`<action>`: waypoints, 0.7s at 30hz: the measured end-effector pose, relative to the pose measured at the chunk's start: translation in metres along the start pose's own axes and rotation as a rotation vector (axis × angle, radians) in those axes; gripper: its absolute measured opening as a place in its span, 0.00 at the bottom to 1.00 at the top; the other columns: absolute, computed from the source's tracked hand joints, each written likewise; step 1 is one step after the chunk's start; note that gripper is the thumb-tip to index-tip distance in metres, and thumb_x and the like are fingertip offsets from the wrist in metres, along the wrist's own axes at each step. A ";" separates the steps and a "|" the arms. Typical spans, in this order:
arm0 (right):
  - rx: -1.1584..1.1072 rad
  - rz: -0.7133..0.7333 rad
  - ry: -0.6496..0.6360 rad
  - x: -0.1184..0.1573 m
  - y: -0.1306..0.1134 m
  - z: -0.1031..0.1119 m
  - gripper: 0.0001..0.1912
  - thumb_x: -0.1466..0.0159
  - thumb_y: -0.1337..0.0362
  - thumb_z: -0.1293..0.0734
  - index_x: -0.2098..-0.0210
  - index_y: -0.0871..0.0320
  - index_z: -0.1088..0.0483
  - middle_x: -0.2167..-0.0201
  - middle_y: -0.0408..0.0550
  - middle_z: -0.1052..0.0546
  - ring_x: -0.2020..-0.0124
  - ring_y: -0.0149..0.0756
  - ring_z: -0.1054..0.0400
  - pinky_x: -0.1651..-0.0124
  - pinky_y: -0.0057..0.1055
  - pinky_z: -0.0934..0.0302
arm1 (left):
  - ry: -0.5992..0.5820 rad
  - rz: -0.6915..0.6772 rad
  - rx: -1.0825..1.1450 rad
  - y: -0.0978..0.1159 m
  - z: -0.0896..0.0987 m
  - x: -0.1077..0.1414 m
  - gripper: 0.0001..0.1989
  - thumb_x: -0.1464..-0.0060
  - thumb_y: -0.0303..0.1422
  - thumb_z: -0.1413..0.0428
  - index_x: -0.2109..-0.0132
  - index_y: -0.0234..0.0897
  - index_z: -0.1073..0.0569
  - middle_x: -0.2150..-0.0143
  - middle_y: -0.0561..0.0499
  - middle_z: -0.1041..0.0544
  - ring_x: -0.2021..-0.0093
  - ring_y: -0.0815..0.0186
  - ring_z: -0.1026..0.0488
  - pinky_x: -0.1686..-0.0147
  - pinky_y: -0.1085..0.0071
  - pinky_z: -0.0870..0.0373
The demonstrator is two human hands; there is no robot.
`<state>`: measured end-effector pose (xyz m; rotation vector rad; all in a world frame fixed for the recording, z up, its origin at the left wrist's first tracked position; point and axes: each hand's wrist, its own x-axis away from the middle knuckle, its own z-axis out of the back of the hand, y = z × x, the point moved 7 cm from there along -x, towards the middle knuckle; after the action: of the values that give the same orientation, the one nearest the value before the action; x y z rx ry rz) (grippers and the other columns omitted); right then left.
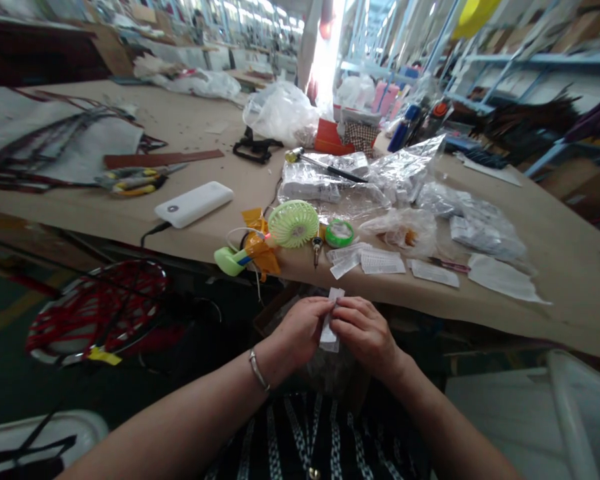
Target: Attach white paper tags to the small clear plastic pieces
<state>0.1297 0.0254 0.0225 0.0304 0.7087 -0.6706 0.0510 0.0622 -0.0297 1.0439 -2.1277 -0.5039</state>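
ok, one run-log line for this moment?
left hand: holding strip | right hand: holding strip | slips: on table | fan: left of slips

Mixed brightness across the field. Rows of ceiling lights (pixel 260 8) glow at the top, and a vertical band of glare (pixel 333 57) at upper centre burns out to white. Clear plastic packaging (pixel 415 170) returns hard highlights. The tabletop (pixel 510 193) is moderately lit; the space beneath lies in deep shadow. Wide-angle distortion bows its front edge and stretches the outer margins. The background shelving (pixel 500 60) is blurred; print on the white labels (pixel 381 261) is illegible.
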 end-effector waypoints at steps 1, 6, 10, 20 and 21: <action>-0.001 0.005 -0.007 0.000 -0.001 0.001 0.08 0.37 0.69 0.39 0.63 0.55 0.29 0.61 0.46 0.24 0.49 0.37 0.35 0.47 0.39 0.40 | 0.013 0.001 0.002 -0.001 0.001 0.000 0.05 0.62 0.24 0.41 0.73 0.26 0.25 0.76 0.47 0.26 0.78 0.72 0.33 0.79 0.77 0.41; -0.005 -0.004 -0.027 -0.001 -0.003 0.002 0.08 0.37 0.70 0.39 0.62 0.56 0.29 0.61 0.46 0.23 0.49 0.38 0.35 0.47 0.39 0.40 | 0.003 -0.007 0.034 -0.003 -0.001 0.001 0.05 0.62 0.25 0.40 0.74 0.25 0.25 0.76 0.48 0.27 0.78 0.73 0.34 0.79 0.78 0.41; -0.030 -0.018 -0.032 0.000 -0.004 0.000 0.08 0.38 0.72 0.38 0.62 0.57 0.29 0.61 0.47 0.23 0.49 0.39 0.35 0.47 0.40 0.41 | -0.004 0.003 0.026 -0.005 -0.001 0.003 0.05 0.59 0.25 0.41 0.71 0.26 0.26 0.74 0.47 0.26 0.77 0.73 0.32 0.78 0.78 0.38; -0.673 -0.866 0.279 0.013 0.048 0.001 0.08 0.41 0.59 0.36 0.65 0.57 0.33 0.70 0.44 0.27 0.68 0.33 0.32 0.63 0.30 0.37 | 0.054 0.072 -0.172 0.001 0.002 0.016 0.06 0.47 0.28 0.48 0.65 0.29 0.28 0.74 0.46 0.26 0.78 0.68 0.29 0.76 0.71 0.32; -0.785 -0.940 0.247 0.012 0.051 -0.007 0.08 0.42 0.59 0.35 0.66 0.57 0.33 0.72 0.42 0.28 0.71 0.31 0.33 0.66 0.28 0.38 | 0.048 0.071 -0.195 0.001 0.001 0.018 0.06 0.47 0.29 0.48 0.65 0.29 0.28 0.73 0.46 0.25 0.78 0.68 0.29 0.76 0.72 0.32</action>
<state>0.1618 0.0607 -0.0002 -1.0100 1.1959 -1.2431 0.0419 0.0487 -0.0227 0.8597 -2.0201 -0.6312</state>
